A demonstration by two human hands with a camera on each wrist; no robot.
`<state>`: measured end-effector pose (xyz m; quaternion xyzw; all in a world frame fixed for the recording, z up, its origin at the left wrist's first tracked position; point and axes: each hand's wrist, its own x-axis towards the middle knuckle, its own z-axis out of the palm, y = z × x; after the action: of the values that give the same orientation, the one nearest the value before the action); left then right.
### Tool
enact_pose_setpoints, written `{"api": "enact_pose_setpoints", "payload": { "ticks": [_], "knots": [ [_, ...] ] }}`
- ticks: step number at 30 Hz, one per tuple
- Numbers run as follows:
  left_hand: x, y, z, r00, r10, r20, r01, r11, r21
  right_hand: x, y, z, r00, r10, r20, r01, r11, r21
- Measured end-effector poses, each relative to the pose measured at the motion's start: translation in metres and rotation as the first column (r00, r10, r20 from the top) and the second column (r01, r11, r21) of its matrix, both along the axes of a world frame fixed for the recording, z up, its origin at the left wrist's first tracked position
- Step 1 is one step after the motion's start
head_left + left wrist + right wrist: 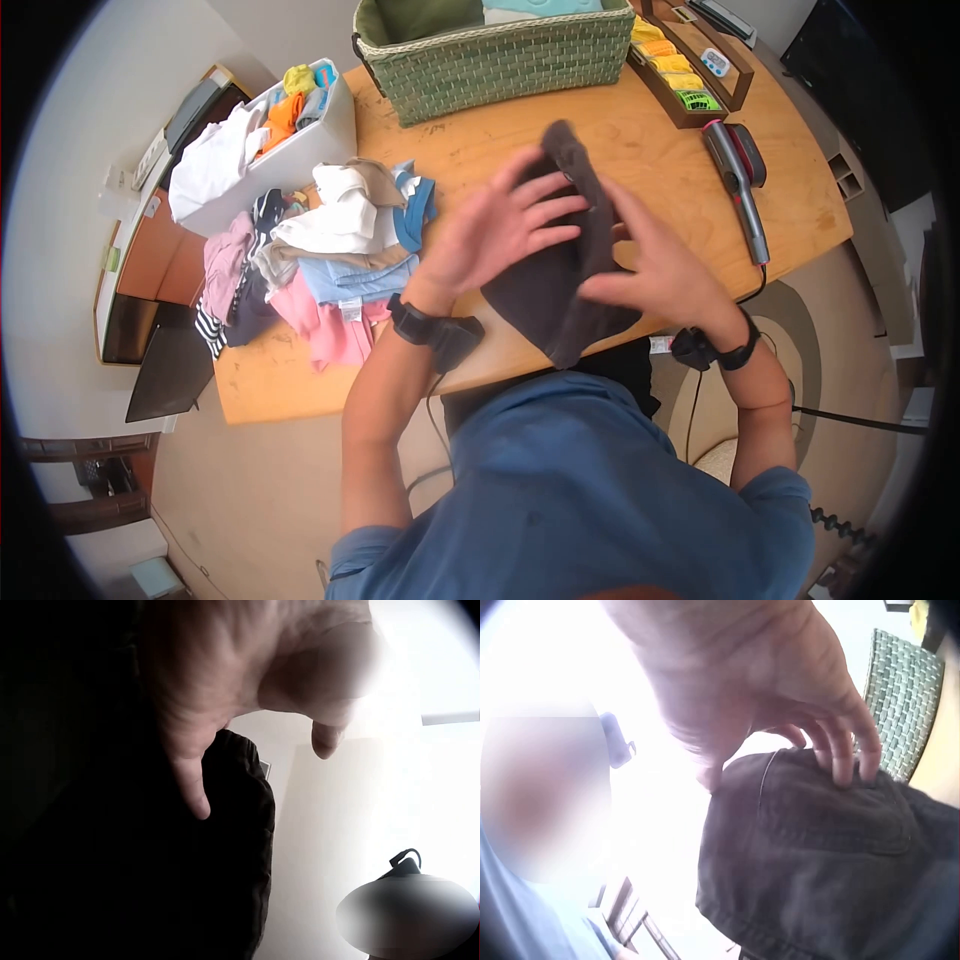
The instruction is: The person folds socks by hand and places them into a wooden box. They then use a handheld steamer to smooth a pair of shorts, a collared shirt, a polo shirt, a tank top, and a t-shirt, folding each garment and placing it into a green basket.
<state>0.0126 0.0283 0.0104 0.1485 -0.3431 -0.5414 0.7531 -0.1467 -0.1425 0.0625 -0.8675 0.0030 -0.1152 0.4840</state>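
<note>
A white bin (335,138) full of clothes sits far to the left of the fingers, and a messy pile of clothes (345,235) is on the counter (460,135), nearer to them. The left fingers (556,210) are spread out, not clenched, right by the dark cloth (550,290). A green basket (510,78) is past the fingers. The dark cloth is between both hands, up over the counter's near edge. The right fingers (630,208) bend round it and grip its top edge. To their right are a brown box (698,117) and a gray tool (743,195).
</note>
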Motion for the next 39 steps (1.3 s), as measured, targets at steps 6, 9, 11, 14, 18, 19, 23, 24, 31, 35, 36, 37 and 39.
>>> {"api": "enact_pose_setpoints", "payload": {
  "ticks": [6, 9, 11, 14, 18, 19, 23, 24, 31, 35, 36, 37, 39],
  "knots": [
    [0.0, -0.005, -0.018, 0.933, 0.063, 0.356, -0.153, 0.961, 0.232, 0.022, -0.016, -0.024, 0.974, 0.064, -0.218, 0.016, 0.937, 0.348],
    [-0.01, -0.014, -0.017, 0.893, 0.026, 0.45, -0.146, 0.962, 0.233, 0.024, -0.017, -0.024, 0.992, 0.089, -0.095, -0.053, 0.945, 0.324],
    [-0.014, -0.015, -0.016, 0.874, 0.028, 0.485, -0.155, 0.962, 0.223, 0.029, -0.023, -0.033, 0.99, 0.101, -0.102, -0.057, 0.927, 0.37],
    [-0.007, -0.009, -0.014, 0.874, 0.131, 0.469, -0.249, 0.947, 0.2, 0.032, -0.046, -0.032, 0.98, 0.037, -0.197, 0.028, 0.948, 0.318],
    [0.023, 0.004, -0.005, 0.435, 0.396, 0.808, -0.827, 0.531, 0.185, 0.031, -0.09, 0.003, 0.966, 0.227, -0.124, -0.022, 0.55, 0.835],
    [0.022, 0.004, -0.005, 0.404, 0.39, 0.827, -0.845, 0.504, 0.176, 0.032, -0.107, 0.001, 0.967, 0.229, -0.115, -0.023, 0.524, 0.851],
    [0.03, 0.009, -0.024, 0.675, 0.135, 0.725, -0.578, 0.707, 0.407, 0.03, -0.122, 0.006, 0.971, 0.158, -0.179, 0.054, 0.585, 0.809],
    [0.031, 0.014, -0.015, 0.721, 0.099, 0.686, -0.546, 0.692, 0.473, 0.034, -0.148, -0.009, 0.935, 0.206, -0.288, 0.056, 0.718, 0.694],
    [0.04, 0.007, -0.017, 0.72, 0.274, 0.638, -0.656, 0.569, 0.496, 0.039, -0.16, -0.038, 0.775, -0.015, -0.631, 0.045, 0.998, 0.032],
    [0.048, 0.022, -0.018, 0.647, 0.159, 0.746, -0.664, 0.599, 0.449, 0.031, -0.155, -0.056, 0.918, -0.062, -0.393, 0.04, 0.997, -0.063],
    [0.05, 0.022, -0.019, 0.616, 0.143, 0.775, -0.665, 0.621, 0.415, 0.031, -0.159, -0.062, 0.938, -0.066, -0.341, 0.066, 0.998, -0.01],
    [0.05, 0.02, -0.017, 0.634, 0.228, 0.739, -0.689, 0.601, 0.405, 0.033, -0.165, -0.072, 0.955, -0.073, -0.288, 0.09, 0.995, 0.045],
    [0.05, 0.019, -0.012, 0.648, 0.393, 0.653, -0.734, 0.552, 0.396, 0.034, -0.168, -0.081, 0.966, -0.138, -0.218, 0.143, 0.99, 0.004]
  ]
}}
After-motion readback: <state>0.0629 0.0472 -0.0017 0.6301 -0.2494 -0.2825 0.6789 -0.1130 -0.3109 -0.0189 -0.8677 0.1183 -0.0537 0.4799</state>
